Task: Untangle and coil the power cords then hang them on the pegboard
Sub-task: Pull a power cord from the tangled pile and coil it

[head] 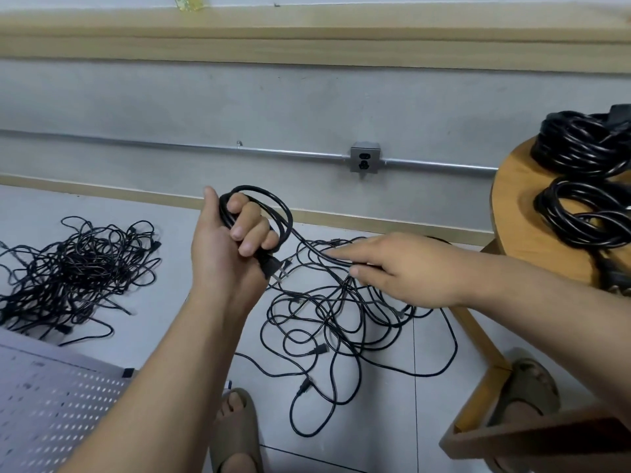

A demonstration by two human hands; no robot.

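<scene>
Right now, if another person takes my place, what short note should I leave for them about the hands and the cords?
Left hand grips a few loops of the black cord, its plug below the fist.
Right hand pinches the same cord where it leaves the loose tangle on the floor.
Done: two coils on the round table.
Left: finish this coil, clear the tangle and the dense heap at far left, hang everything; the visible pegboard part holds nothing.

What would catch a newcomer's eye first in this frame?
At centre the left hand grips loops of black cord, and the right hand pinches its trailing length above a loose tangle on the floor. A denser tangle lies left; finished coils sit on the round wooden table at right.
</scene>
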